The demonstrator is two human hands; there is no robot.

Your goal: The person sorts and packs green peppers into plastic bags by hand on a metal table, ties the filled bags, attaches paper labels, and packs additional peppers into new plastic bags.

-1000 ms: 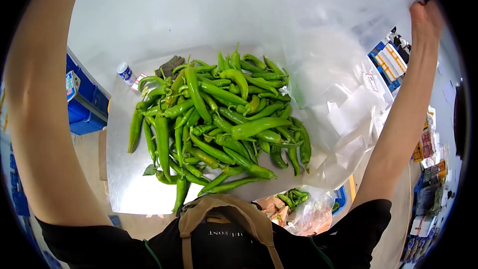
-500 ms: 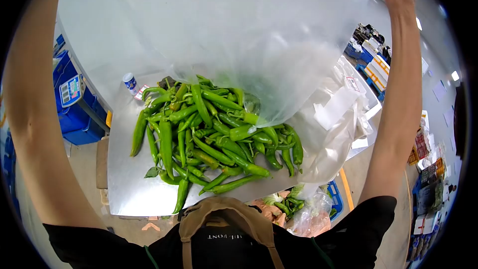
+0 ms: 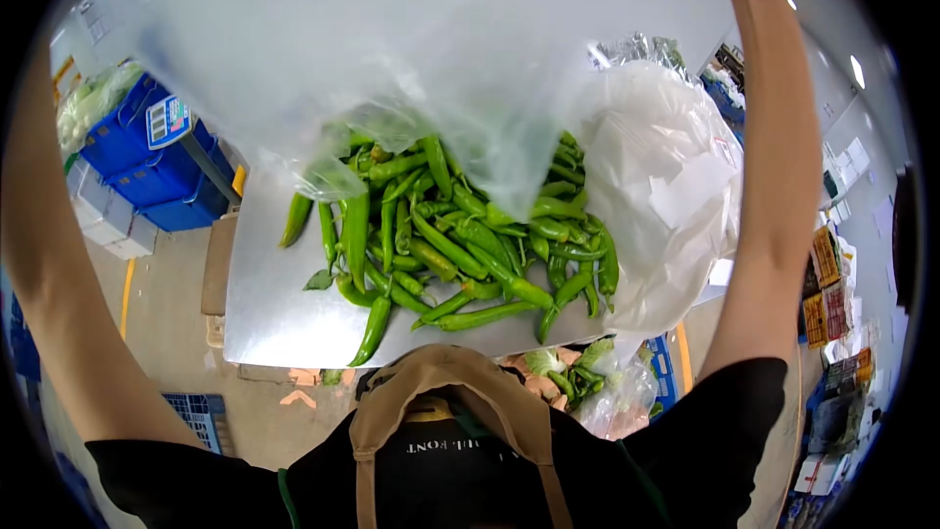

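Green peppers [image 3: 480,235] still lie loose near the worktop's [image 3: 284,318] front edge, plastic film [image 3: 519,142] hanging over; hands out of frame, grip untellable.

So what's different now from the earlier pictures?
The clear plastic has spread leftward and now hangs in front of the far part of the green peppers; the small can is out of sight. The right hand has left the view at the top; whether any grip changed can't be seen. The peppers stay heaped on the metal table.
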